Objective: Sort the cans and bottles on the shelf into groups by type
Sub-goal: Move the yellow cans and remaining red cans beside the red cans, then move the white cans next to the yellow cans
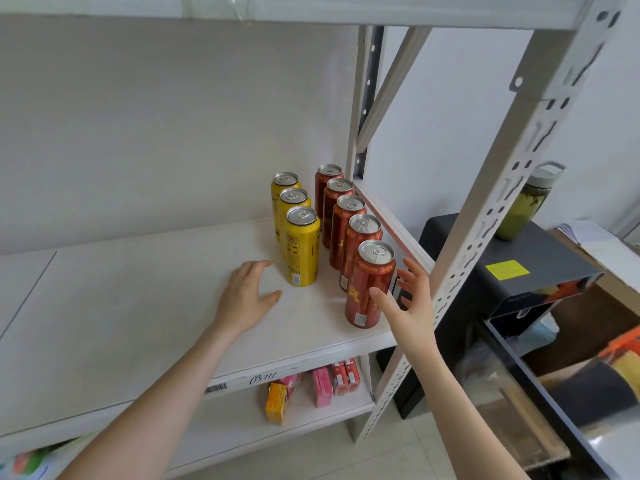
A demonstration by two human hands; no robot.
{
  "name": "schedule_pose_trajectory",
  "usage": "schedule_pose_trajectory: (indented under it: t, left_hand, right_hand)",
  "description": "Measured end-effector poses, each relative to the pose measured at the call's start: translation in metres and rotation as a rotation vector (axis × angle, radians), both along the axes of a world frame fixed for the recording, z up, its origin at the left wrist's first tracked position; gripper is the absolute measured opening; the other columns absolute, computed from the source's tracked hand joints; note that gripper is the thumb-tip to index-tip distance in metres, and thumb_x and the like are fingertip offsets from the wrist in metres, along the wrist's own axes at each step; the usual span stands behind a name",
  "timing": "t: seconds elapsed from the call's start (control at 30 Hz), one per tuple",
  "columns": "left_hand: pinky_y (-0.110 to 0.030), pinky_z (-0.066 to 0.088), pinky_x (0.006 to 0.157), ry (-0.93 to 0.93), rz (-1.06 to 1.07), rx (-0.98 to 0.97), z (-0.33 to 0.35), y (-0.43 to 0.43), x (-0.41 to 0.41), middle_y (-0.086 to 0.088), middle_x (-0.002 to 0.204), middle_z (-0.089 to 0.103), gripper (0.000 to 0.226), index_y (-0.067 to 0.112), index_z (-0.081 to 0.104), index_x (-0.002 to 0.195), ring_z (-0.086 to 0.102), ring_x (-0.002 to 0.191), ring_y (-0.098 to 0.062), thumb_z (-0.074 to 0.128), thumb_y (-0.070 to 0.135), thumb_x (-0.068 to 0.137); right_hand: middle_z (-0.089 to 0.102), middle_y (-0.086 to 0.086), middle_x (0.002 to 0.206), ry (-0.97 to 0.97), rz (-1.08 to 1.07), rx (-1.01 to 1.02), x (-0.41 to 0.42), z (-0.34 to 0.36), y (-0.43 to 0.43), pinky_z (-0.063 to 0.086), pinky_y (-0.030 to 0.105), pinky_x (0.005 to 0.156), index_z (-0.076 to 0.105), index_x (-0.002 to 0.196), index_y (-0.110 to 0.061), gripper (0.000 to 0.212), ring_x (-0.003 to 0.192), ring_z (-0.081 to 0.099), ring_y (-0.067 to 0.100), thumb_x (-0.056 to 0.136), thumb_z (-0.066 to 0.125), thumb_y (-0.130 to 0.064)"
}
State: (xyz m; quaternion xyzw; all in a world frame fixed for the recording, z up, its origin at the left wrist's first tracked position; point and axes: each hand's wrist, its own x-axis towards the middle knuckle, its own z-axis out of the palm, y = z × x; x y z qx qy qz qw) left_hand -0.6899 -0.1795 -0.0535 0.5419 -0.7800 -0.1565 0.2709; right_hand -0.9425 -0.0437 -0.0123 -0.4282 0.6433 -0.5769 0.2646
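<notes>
- Left hand (247, 296) lies flat and wide on the shelf (138, 306), palm down, holding nothing, just left of the front yellow can (302, 251).
- Right hand (407, 303) is also wide, fingers spread, beside the nearest red can (369, 285) near the front right corner; I cannot tell if the thumb really touches it.
- Five red cans (343, 233) stand upright in one row along the right edge, up to the back right corner.
- Three yellow cans (292, 197) stand upright in a second row, just left of the red row.
- Beyond the right edge, a bottle (523, 209) with green content stands on a dark box (485, 244).
</notes>
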Motion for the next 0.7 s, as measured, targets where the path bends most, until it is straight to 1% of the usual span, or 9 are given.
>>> schedule_pose_trajectory:
  t: [0.07, 0.1, 0.17, 0.2, 0.27, 0.37, 0.47, 0.6, 0.7]
  left_hand:
    - [-0.043, 0.036, 0.107, -0.117, -0.018, -0.112, 0.001, 0.010, 0.007, -0.016, 0.141, 0.049, 0.061, 0.008, 0.052, 0.135, 0.043, 0.131, -0.037, 0.075, 0.028, 0.082]
    - [-0.048, 0.035, 0.108, -0.180, -0.022, -0.164, 0.001, 0.015, 0.010, -0.020, 0.143, 0.047, 0.062, 0.006, 0.053, 0.135, 0.041, 0.132, -0.040, 0.076, 0.028, 0.081]
    - [-0.056, 0.031, 0.110, -0.286, -0.013, -0.215, 0.002, 0.027, 0.016, -0.022, 0.147, 0.043, 0.065, 0.007, 0.053, 0.136, 0.038, 0.137, -0.042, 0.076, 0.030, 0.080]
    - [-0.059, 0.030, 0.110, -0.324, -0.006, -0.226, 0.002, 0.034, 0.019, -0.022, 0.149, 0.041, 0.066, 0.008, 0.053, 0.137, 0.036, 0.138, -0.042, 0.076, 0.031, 0.079]
    - [-0.063, 0.028, 0.108, -0.385, 0.009, -0.255, 0.002, 0.048, 0.025, -0.021, 0.150, 0.040, 0.068, 0.010, 0.054, 0.137, 0.036, 0.139, -0.041, 0.078, 0.033, 0.077]
    - [-0.064, 0.027, 0.108, -0.437, 0.041, -0.288, 0.003, 0.072, 0.036, -0.021, 0.151, 0.039, 0.069, 0.012, 0.054, 0.137, 0.035, 0.140, -0.041, 0.078, 0.035, 0.076]
    - [-0.065, 0.025, 0.109, -0.457, 0.071, -0.313, 0.003, 0.099, 0.049, -0.020, 0.153, 0.036, 0.070, 0.014, 0.052, 0.139, 0.032, 0.142, -0.040, 0.075, 0.037, 0.078]
    - [-0.064, 0.020, 0.111, -0.484, 0.097, -0.315, 0.004, 0.138, 0.069, -0.018, 0.156, 0.030, 0.070, 0.016, 0.046, 0.143, 0.025, 0.145, -0.037, 0.070, 0.041, 0.082]
    - [-0.065, 0.018, 0.112, -0.494, 0.113, -0.309, 0.004, 0.163, 0.084, -0.017, 0.158, 0.027, 0.070, 0.017, 0.044, 0.144, 0.023, 0.146, -0.037, 0.069, 0.042, 0.084]
  right_hand:
    - [0.042, -0.003, 0.147, 0.094, -0.040, -0.006, 0.006, 0.000, 0.011, 0.035, 0.036, 0.103, 0.031, 0.144, -0.038, 0.082, 0.133, 0.041, 0.014, 0.072, 0.067, -0.054]
    - [0.040, -0.003, 0.150, 0.151, -0.053, -0.004, 0.008, 0.000, 0.017, 0.034, 0.040, 0.107, 0.030, 0.146, -0.035, 0.082, 0.136, 0.038, 0.015, 0.074, 0.066, -0.054]
    - [0.037, -0.003, 0.152, 0.278, -0.073, 0.013, 0.011, -0.001, 0.026, 0.031, 0.049, 0.113, 0.030, 0.148, -0.030, 0.083, 0.140, 0.034, 0.017, 0.077, 0.063, -0.054]
    - [0.037, -0.002, 0.153, 0.345, -0.084, 0.022, 0.012, -0.002, 0.031, 0.028, 0.050, 0.114, 0.030, 0.149, -0.028, 0.082, 0.141, 0.032, 0.018, 0.078, 0.062, -0.055]
    - [0.037, -0.001, 0.153, 0.471, -0.101, 0.040, 0.015, -0.005, 0.039, 0.023, 0.048, 0.115, 0.031, 0.149, -0.024, 0.081, 0.142, 0.030, 0.019, 0.080, 0.059, -0.056]
    - [0.034, 0.001, 0.156, 0.634, -0.112, 0.073, 0.023, -0.009, 0.053, 0.021, 0.050, 0.115, 0.032, 0.150, -0.025, 0.077, 0.144, 0.028, 0.022, 0.082, 0.053, -0.055]
    - [0.033, 0.003, 0.157, 0.775, -0.106, 0.074, 0.035, -0.014, 0.069, 0.022, 0.052, 0.114, 0.032, 0.150, -0.026, 0.075, 0.144, 0.029, 0.025, 0.083, 0.054, -0.052]
    - [0.029, 0.001, 0.159, 0.916, -0.059, 0.121, 0.056, -0.019, 0.090, 0.017, 0.052, 0.116, 0.028, 0.151, -0.027, 0.074, 0.146, 0.025, 0.025, 0.087, 0.055, -0.053]
    - [0.027, 0.004, 0.160, 0.993, -0.015, 0.132, 0.073, -0.023, 0.104, 0.019, 0.055, 0.116, 0.027, 0.151, -0.025, 0.074, 0.147, 0.024, 0.027, 0.087, 0.051, -0.056]
